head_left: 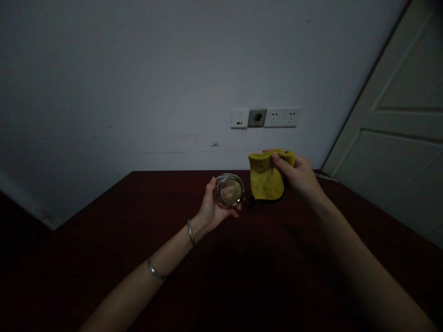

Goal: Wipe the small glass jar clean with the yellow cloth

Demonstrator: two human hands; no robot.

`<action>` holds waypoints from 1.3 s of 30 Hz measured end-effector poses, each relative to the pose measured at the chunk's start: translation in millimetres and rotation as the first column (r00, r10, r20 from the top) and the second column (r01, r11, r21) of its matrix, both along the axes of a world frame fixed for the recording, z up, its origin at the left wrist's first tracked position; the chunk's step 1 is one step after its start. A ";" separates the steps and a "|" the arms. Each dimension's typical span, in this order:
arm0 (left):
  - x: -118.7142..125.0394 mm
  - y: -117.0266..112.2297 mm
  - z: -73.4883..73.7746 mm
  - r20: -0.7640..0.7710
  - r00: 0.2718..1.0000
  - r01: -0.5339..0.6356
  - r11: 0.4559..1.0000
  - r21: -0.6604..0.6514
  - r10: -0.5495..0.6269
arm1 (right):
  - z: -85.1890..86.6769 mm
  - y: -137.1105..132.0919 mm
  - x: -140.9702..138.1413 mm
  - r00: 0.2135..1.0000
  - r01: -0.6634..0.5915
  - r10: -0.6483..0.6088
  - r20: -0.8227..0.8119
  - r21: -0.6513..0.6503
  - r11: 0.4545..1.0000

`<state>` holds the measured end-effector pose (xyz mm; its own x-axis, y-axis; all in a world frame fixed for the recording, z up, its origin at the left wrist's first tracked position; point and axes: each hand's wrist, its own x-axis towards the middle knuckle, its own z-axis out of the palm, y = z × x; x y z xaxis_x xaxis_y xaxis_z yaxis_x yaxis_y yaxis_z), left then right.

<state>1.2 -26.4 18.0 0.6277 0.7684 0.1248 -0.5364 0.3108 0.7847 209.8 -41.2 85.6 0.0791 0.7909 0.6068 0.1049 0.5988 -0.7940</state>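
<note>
Round glassy object, likely fragile, is best rim-held, as by left hand, fingers half-curled; soft-looking yellow pouch is top-pinched between closed fingers of right hand.

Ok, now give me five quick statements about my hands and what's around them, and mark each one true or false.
1. The left hand holds a round, shiny object. True.
2. The yellow cloth item lies flat on the dark red table. False: the right hand holds it up by its upper edge.
3. The left arm wears two silver-coloured bracelets. True.
4. The pale panelled door is at the left of the view. False: it is at the right.
5. All the wall plates are white. False: one among them is grey.
</note>
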 end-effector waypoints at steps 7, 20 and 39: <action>1.0 1.2 0.7 -0.101 0.983 0.148 0.986 -0.074 -0.155 | 2.9 -8.4 -5.7 0.995 0.054 -0.059 0.084 0.056 0.997; 9.9 -0.6 9.3 -0.141 0.980 0.122 0.983 -0.135 -0.141 | -4.7 -18.2 -24.1 0.930 0.029 -0.104 0.353 0.211 0.977; 6.6 17.4 -5.7 -0.207 0.946 0.197 0.950 -0.242 -0.249 | 3.8 -16.5 -0.1 0.767 0.121 -0.338 0.545 0.394 0.911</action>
